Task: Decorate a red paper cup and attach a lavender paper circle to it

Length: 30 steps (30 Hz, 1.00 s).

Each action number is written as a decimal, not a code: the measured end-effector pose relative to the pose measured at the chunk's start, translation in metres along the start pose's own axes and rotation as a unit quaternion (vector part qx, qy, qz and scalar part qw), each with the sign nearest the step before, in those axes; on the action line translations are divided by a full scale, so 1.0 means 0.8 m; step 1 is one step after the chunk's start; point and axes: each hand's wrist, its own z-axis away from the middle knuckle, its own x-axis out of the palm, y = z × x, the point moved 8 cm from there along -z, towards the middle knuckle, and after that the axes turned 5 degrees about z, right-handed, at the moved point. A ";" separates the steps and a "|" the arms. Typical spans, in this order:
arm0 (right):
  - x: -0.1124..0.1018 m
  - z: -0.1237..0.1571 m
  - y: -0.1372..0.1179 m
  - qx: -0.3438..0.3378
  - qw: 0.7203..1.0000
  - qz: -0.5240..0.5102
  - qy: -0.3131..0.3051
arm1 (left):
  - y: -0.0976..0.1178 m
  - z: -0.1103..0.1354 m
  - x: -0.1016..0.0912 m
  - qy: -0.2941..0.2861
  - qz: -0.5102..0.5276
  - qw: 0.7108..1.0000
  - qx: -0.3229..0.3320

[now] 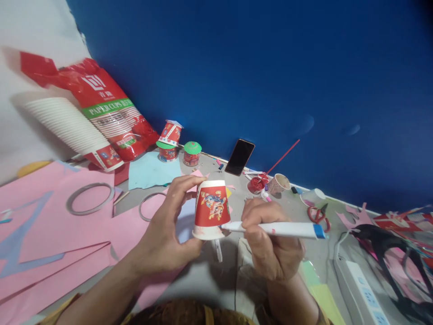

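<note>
A red paper cup with a cartoon figure is held upside down, its white rim at the bottom. My left hand grips it from the left, fingers over the top and thumb low by the rim. In my right hand is a white marker with a blue end, held nearly level. Its tip touches or nearly touches the cup's lower right side near the rim. A white pen-like stick lies on the table below the cup.
A red bag of paper cups and a cup stack lean at the left. Pink paper sheets and tape rings lie nearby. A phone leans against the blue wall. Red scissors and a power strip lie right.
</note>
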 end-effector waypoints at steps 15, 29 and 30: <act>0.004 0.001 -0.006 -0.025 1.000 -0.003 0.002 | 0.002 -0.002 0.000 -0.006 -0.009 1.000 -0.002; -0.002 0.002 0.000 0.000 1.000 -0.015 0.020 | 0.000 0.000 -0.001 -0.003 -0.018 1.000 -0.003; -0.003 0.002 0.000 -0.002 1.000 -0.009 0.025 | -0.001 -0.001 -0.001 -0.002 -0.019 1.000 -0.005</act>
